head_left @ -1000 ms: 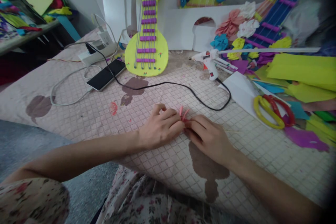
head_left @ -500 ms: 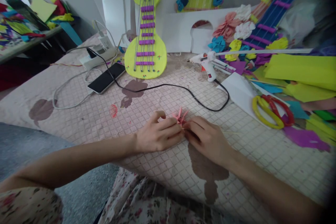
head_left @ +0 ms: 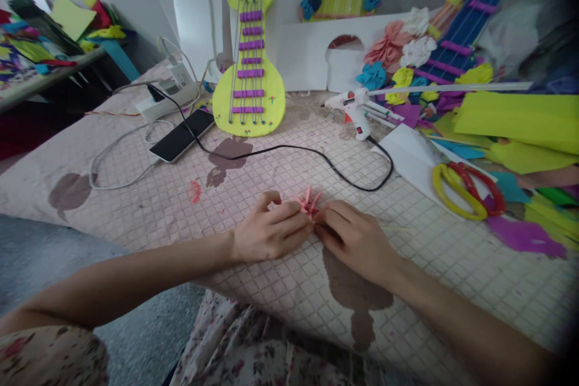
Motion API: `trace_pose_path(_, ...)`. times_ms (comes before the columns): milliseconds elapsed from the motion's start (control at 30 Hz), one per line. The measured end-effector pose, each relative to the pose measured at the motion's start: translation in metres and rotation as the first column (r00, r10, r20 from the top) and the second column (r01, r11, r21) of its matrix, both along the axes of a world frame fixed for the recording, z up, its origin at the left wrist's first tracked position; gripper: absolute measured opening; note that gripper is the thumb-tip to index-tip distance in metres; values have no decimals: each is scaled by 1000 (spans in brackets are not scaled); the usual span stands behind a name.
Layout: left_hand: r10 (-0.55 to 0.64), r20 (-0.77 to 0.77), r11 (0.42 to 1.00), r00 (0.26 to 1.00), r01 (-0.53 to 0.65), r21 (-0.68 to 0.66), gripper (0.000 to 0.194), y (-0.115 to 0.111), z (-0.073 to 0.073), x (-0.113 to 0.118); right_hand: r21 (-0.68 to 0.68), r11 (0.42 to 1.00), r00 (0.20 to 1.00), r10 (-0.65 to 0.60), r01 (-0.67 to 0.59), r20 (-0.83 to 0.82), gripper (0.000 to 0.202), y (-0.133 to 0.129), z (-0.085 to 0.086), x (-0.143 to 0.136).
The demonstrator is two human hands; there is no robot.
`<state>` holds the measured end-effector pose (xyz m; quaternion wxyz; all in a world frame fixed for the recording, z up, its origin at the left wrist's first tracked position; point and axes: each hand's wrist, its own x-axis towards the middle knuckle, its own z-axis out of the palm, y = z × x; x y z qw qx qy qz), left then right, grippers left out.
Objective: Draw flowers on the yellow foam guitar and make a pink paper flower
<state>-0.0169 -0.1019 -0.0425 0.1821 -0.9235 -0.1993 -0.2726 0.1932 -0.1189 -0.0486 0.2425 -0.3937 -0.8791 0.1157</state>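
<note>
A small pink flower-like piece with pointed strips (head_left: pixel 309 205) is pinched between my two hands over the quilted cloth (head_left: pixel 271 178). My left hand (head_left: pixel 278 228) closes on its left side, index finger bent. From the right, my right hand (head_left: pixel 350 238) grips its lower edge with fingertips together. A thin pale stick (head_left: pixel 393 228) shows to the right of my right hand; its other end is hidden. To the left lies a flat orange-pink scrap (head_left: pixel 195 192).
A white glue gun (head_left: pixel 355 114) with a black cable (head_left: pixel 283 146) lies beyond my hands. Scissors (head_left: pixel 465 191) and coloured sheets (head_left: pixel 520 123) are at right. A yellow paper instrument (head_left: pixel 248 90) leans at the back, near a phone (head_left: pixel 182 136) and power strip (head_left: pixel 165 102).
The whole view has shifted slightly, so the objects sit a little further left. Both hands keep their hold on the pink piece with hardly any movement.
</note>
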Motion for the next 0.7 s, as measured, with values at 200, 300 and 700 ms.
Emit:
trace_pose_path(200,5,4,1000,1000,-5,-1,9,0,-1,1,11,1000,1000,-9,9,-6,12,0,-1,0)
trace_pose_path(300,16,13,1000,1000,-15,-21,9,0,-1,1,20,1000,1000,-9,9,-6,13,0,-1,0)
trace_pose_path(700,36,10,999,999,-35,-37,8,1,-3,1,43,999,1000,-8,8,5,14,0,-2,0)
